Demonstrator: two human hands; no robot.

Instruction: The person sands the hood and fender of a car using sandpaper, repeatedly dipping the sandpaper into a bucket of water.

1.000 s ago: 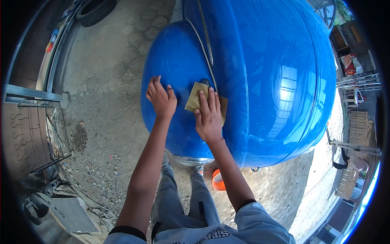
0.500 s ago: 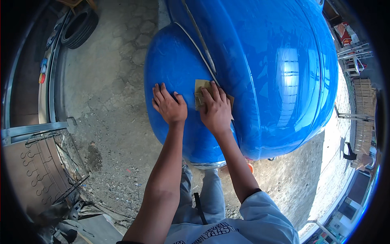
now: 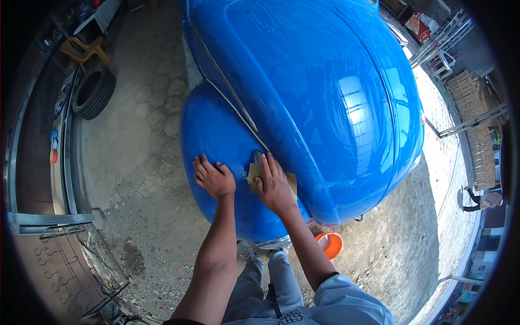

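Observation:
My right hand point(image 3: 275, 189) presses a tan sheet of sandpaper point(image 3: 253, 173) against a glossy blue car fender point(image 3: 222, 127). The palm and fingers cover much of the sheet, whose edges stick out on both sides. Just past the fingertips is a small dark patch point(image 3: 256, 156), partly hidden. To its left, my left hand point(image 3: 215, 180) rests on the same fender with fingers spread, holding nothing. A narrow seam with a pale edge separates the fender from the larger blue hood point(image 3: 319, 92), which has whitish smears.
An orange bucket point(image 3: 338, 246) stands on the rough ground right of my legs. At the left are a tire point(image 3: 93, 93), a yellow-brown plastic chair point(image 3: 85, 51) and a wire rack with hooks point(image 3: 57, 271). Another person point(image 3: 485, 200) is at the far right.
The view has shifted, so the car sits lower and further left, and more of the orange bucket shows. Both hands remain on the fender; the dark patch now shows beyond my right fingertips.

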